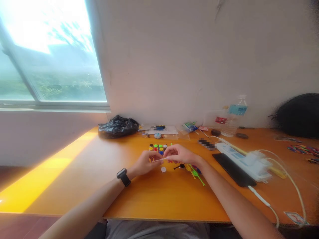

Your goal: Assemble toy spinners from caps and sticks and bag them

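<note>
Both my hands meet over the middle of an orange table (159, 202). My left hand (147, 162), with a black watch on its wrist, and my right hand (178, 153) pinch the two ends of a thin white stick (163, 159). Just behind the hands stands a set of small paint pots (157, 147) with coloured lids. A small white lid (163, 169) lies on the table below the hands. A black stick-like piece (179, 166) and green and yellow sticks (196, 174) lie under my right wrist.
A black plastic bag (118, 126) lies at the back left by the wall. To the right lie a black phone (234, 169), a white power strip (245, 159) with cables, and a water bottle (234, 117). A dark-haired head (299, 114) of another person shows at far right.
</note>
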Motion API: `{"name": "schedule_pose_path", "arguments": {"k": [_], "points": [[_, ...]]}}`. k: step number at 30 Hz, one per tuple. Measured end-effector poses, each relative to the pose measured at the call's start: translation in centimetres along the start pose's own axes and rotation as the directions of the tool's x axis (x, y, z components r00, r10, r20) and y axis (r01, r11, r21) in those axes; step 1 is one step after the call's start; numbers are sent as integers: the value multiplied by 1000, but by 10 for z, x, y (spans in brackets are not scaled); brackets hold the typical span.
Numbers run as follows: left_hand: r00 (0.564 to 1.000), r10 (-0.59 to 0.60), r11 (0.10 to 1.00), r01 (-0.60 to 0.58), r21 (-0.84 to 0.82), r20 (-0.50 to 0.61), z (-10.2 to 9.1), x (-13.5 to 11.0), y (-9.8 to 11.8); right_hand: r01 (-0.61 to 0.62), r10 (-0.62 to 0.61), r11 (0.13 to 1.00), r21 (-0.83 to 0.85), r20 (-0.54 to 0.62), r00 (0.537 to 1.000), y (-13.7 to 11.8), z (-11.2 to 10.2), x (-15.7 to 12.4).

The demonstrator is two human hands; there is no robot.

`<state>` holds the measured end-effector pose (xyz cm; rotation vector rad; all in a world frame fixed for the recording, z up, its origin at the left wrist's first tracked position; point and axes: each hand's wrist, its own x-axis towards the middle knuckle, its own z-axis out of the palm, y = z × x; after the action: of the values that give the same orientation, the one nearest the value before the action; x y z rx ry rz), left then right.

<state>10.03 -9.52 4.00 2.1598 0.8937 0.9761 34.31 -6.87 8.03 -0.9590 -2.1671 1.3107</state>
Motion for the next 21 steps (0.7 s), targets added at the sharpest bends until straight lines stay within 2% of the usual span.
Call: {"name": "schedule_pose_path", "arguments": {"k": [4, 8, 13, 21], "points": [[999, -11, 1000, 11, 1, 32, -2, -1, 8, -31, 33, 997, -71, 37, 999, -1, 1, 0], [999, -16, 1000, 16, 12, 46, -3, -1, 13, -1, 9, 993, -114, 68, 998, -2, 3, 0], [997, 13, 999, -15, 29, 75, -2, -1, 9, 10, 14, 987, -163, 146, 989, -3, 4, -3], [991, 66, 997, -70, 28, 112, 2, -2, 1, 48, -8, 976, -214, 185, 983, 5, 7, 0]]}}
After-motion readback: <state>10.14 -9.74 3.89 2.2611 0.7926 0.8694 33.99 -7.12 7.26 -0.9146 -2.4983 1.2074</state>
